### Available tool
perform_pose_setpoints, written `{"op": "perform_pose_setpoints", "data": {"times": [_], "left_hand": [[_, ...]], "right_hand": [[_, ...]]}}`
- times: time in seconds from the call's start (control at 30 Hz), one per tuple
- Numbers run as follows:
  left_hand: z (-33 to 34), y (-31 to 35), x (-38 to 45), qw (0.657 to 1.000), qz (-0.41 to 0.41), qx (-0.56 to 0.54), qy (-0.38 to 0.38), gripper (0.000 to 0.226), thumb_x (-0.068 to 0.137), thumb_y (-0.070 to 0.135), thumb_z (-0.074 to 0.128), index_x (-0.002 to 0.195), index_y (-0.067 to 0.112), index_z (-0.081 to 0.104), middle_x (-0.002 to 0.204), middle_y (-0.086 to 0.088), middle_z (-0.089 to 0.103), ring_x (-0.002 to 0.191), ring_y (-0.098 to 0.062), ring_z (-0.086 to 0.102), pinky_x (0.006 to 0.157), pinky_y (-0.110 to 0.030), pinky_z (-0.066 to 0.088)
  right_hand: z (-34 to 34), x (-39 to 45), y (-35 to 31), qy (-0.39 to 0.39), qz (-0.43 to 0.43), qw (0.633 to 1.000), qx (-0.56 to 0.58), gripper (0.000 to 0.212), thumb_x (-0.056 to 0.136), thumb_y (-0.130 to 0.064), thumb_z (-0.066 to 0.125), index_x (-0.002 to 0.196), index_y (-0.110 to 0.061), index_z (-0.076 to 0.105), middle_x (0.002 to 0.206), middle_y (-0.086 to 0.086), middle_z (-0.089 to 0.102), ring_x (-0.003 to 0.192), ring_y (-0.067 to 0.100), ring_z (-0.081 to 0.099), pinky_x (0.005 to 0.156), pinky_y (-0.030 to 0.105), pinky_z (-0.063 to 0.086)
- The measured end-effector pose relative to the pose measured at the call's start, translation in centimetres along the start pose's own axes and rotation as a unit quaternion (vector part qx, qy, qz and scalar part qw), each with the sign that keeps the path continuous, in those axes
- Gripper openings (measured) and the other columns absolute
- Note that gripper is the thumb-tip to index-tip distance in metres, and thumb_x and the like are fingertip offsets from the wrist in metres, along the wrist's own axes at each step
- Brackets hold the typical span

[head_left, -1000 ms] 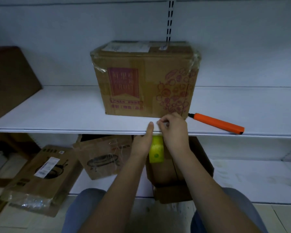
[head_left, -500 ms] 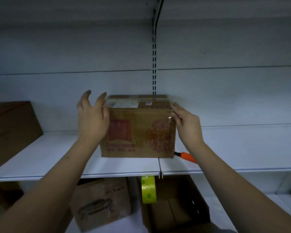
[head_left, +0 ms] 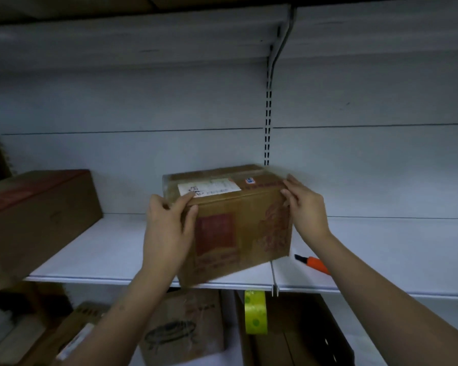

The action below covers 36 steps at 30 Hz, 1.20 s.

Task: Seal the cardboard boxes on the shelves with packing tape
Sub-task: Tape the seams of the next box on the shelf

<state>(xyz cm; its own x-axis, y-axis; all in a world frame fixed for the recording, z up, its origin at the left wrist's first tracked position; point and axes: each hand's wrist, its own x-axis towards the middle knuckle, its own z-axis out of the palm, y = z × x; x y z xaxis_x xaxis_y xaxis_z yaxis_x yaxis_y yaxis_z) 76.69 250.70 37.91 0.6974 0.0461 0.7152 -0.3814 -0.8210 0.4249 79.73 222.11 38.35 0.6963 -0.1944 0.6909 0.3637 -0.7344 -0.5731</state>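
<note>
I see the cardboard box (head_left: 238,223) on the white shelf (head_left: 103,249), tilted, its near-left corner at the shelf edge. Left hand (head_left: 167,228) grips the front-left corner, thumb on the front face, fingers curled round the side. Right hand (head_left: 306,207) holds the top-right edge, fingers bent over it. Yellow-green tape (head_left: 255,311) hangs below the shelf lip. Orange cutter (head_left: 313,263) lies right of the box.
</note>
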Motion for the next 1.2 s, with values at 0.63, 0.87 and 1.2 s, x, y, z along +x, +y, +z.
{"op": "perform_pose_setpoints", "data": {"times": [0.63,0.87,1.2], "left_hand": [[-4.3,-3.7,1.1,0.953,-0.088,-0.228,-0.178,0.044,0.088,0.059,0.049,0.131,0.047,0.05,0.115,0.022,0.062,0.093,0.003,0.066,0.073,-0.019,0.056],[-1.1,-1.0,-0.7,0.985,-0.051,-0.126,-0.104,0.049,0.09,0.069,0.033,0.136,0.053,0.032,0.105,0.009,0.068,0.085,-0.013,0.068,0.072,-0.041,0.059],[0.8,0.5,-13.7,0.898,-0.349,-0.26,-0.067,0.016,0.099,0.024,0.058,0.114,0.019,0.057,0.099,0.006,0.062,0.101,-0.019,0.061,0.073,-0.022,0.044]], "right_hand": [[1.6,-3.8,-8.4,-0.186,-0.038,0.981,0.024,0.046,0.097,-0.046,0.05,0.142,-0.035,0.049,0.162,-0.002,0.022,0.14,0.02,0.04,0.113,0.027,0.029],[1.1,-4.2,-5.4,-0.113,-0.045,0.993,0.0,0.051,0.101,-0.051,0.022,0.143,-0.035,0.046,0.161,-0.011,0.023,0.143,0.011,0.032,0.102,0.035,0.042],[0.8,-12.2,-1.4,-0.007,0.035,0.999,-0.024,0.039,0.105,-0.03,0.04,0.142,-0.019,0.044,0.138,0.001,0.053,0.125,0.016,0.053,0.097,0.023,0.04]]}}
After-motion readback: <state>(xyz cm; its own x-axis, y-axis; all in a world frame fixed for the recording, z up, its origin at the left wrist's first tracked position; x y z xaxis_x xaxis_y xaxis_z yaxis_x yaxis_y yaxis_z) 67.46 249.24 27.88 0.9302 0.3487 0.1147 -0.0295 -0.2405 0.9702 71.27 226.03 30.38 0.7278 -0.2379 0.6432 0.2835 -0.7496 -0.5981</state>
